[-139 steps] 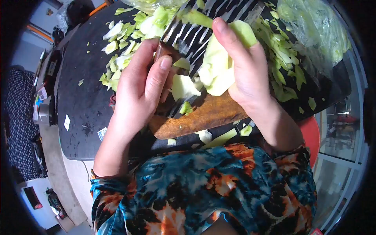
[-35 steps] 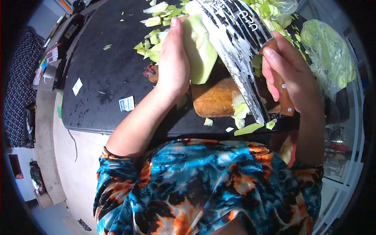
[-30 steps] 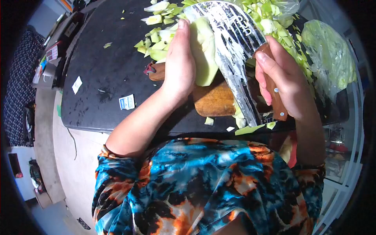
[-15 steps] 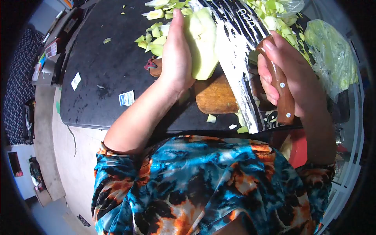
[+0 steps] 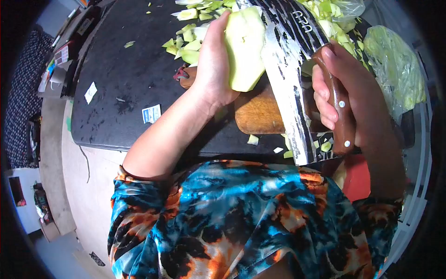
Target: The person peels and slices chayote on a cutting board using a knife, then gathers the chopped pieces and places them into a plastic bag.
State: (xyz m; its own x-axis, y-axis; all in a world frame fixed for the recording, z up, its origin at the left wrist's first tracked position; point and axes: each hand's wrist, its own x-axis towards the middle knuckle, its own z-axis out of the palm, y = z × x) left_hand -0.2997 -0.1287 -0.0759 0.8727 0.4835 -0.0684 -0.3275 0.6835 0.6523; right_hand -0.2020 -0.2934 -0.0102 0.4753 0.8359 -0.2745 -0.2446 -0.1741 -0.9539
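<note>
A large pale green vegetable piece rests upright in my left hand, whose thumb lies along its left edge. My right hand is wrapped round the brown riveted handle of a broad cleaver. The blade, dark with white streaks, stands just right of the vegetable; whether they touch I cannot tell. Below both lies a wooden cutting board, partly covered by the blade and my left hand. Cut green pieces are scattered beyond my left hand, and more lie behind the cleaver.
A clear plastic bag with green contents lies at the right of the black table. A small blue and white packet and a white scrap are on the left. Something red is below the table edge at right.
Compared with the earliest frame, the cleaver has passed from my left hand to my right, and the vegetable from right to left. Over the last second, the cleaver has shifted slightly right and down.
</note>
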